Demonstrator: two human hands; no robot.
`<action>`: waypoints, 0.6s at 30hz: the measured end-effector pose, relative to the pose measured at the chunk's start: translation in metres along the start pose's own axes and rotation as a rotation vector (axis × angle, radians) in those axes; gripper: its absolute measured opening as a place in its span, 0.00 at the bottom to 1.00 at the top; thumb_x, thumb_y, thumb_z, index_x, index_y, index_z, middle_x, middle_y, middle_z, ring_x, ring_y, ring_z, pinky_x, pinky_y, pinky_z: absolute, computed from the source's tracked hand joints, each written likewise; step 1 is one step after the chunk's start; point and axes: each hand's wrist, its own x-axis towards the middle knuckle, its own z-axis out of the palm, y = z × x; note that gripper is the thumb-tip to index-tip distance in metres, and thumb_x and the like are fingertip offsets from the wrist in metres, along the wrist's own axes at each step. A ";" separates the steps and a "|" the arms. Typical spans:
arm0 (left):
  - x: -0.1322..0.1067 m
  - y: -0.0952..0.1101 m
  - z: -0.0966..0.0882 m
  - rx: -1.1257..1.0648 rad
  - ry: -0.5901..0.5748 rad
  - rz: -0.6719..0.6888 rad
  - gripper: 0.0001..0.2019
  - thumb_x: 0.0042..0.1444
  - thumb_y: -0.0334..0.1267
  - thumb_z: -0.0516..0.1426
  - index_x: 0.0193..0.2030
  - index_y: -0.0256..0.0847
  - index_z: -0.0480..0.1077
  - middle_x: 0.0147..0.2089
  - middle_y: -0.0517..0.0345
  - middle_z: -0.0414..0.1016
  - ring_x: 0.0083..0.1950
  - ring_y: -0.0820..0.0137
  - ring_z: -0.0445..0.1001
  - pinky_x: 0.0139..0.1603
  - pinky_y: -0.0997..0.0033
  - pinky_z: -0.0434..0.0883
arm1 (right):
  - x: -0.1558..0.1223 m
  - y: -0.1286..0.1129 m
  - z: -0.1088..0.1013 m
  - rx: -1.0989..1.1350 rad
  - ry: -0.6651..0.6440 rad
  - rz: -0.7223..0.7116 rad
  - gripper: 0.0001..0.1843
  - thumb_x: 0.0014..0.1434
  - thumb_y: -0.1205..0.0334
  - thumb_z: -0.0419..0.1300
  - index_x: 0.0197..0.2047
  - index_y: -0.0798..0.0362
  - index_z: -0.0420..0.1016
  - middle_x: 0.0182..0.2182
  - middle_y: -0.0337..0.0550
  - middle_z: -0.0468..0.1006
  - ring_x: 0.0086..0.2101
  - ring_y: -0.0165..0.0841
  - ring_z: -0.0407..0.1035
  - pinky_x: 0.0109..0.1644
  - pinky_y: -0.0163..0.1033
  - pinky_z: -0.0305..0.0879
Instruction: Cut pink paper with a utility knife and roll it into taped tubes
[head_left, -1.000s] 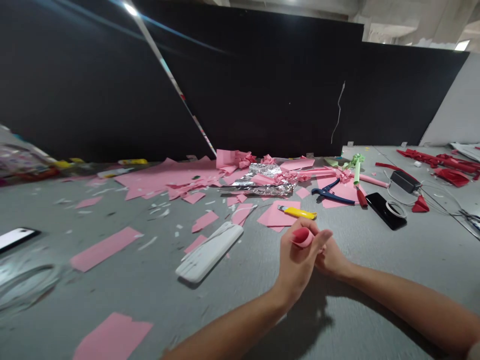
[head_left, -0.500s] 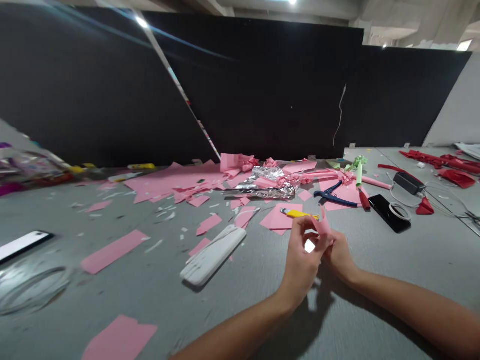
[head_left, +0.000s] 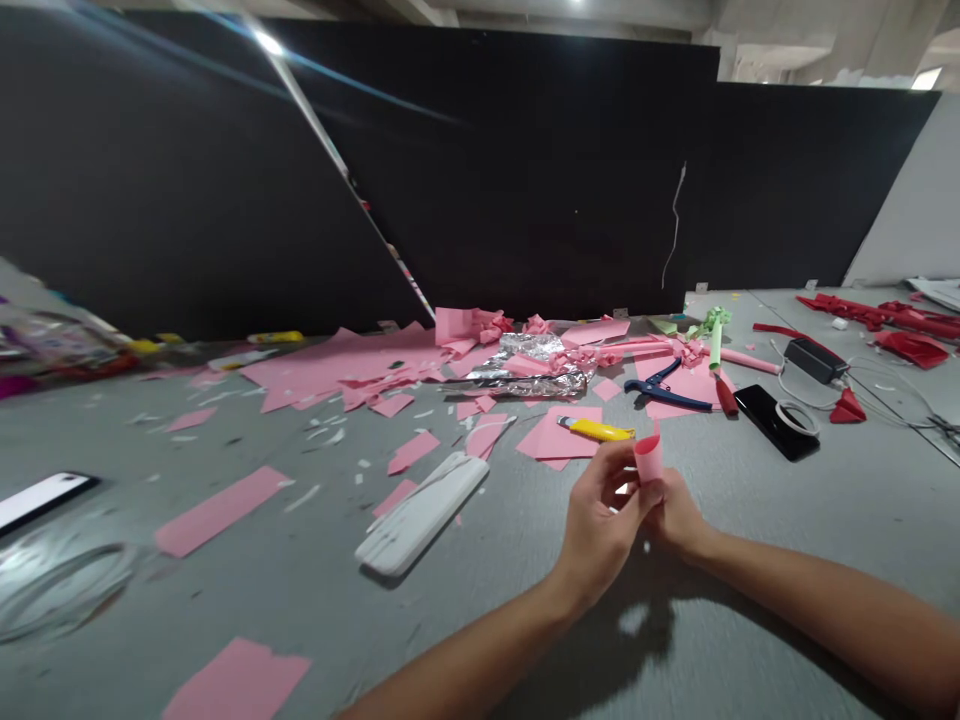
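Observation:
A small piece of pink paper point(head_left: 649, 458), curled into a tube with its upper end showing, stands upright between my two hands. My left hand point(head_left: 604, 510) pinches it from the left, thumb and fingers bent round its lower part. From the right, my right hand point(head_left: 677, 515) grips the lower end of the same paper, its fingers partly hidden behind the left thumb. Just beyond the hands, a yellow utility knife point(head_left: 598, 430) lies on flat pink sheets point(head_left: 547, 440). Farther back are blue-handled cutters point(head_left: 667, 389).
A white slab-like object point(head_left: 424, 515) lies left of my hands. Pink scraps point(head_left: 221, 510), crumpled foil point(head_left: 532, 365) and a large pink sheet point(head_left: 322, 365) cover the back and left. A black phone point(head_left: 772, 425), a power adapter point(head_left: 814, 360) and cables lie right. A black partition point(head_left: 525, 180) stands behind.
The pink paper has gone from a loosely curled strip to a rounder tube with a visible opening. Both hands stay close together; the view has shifted slightly.

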 end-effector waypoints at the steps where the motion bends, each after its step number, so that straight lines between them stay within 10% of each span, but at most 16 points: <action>1: 0.001 0.000 -0.001 -0.003 -0.001 0.010 0.17 0.56 0.42 0.74 0.49 0.44 0.78 0.44 0.57 0.83 0.44 0.66 0.83 0.45 0.68 0.81 | 0.000 0.000 0.000 0.024 -0.032 0.032 0.10 0.57 0.56 0.66 0.28 0.51 0.72 0.27 0.39 0.77 0.31 0.35 0.72 0.37 0.40 0.70; 10: 0.004 -0.003 -0.013 0.150 0.002 0.109 0.12 0.58 0.41 0.73 0.46 0.43 0.81 0.41 0.57 0.81 0.40 0.66 0.79 0.45 0.67 0.77 | 0.002 -0.008 -0.005 0.150 -0.355 0.263 0.16 0.52 0.55 0.72 0.25 0.50 0.69 0.17 0.33 0.69 0.19 0.29 0.63 0.22 0.35 0.58; 18: 0.008 -0.006 -0.013 0.127 0.018 0.307 0.12 0.59 0.43 0.74 0.45 0.47 0.79 0.50 0.54 0.75 0.54 0.62 0.74 0.55 0.64 0.73 | 0.000 -0.009 -0.008 0.084 -0.353 0.244 0.17 0.57 0.62 0.70 0.26 0.50 0.65 0.20 0.31 0.66 0.24 0.28 0.61 0.26 0.34 0.57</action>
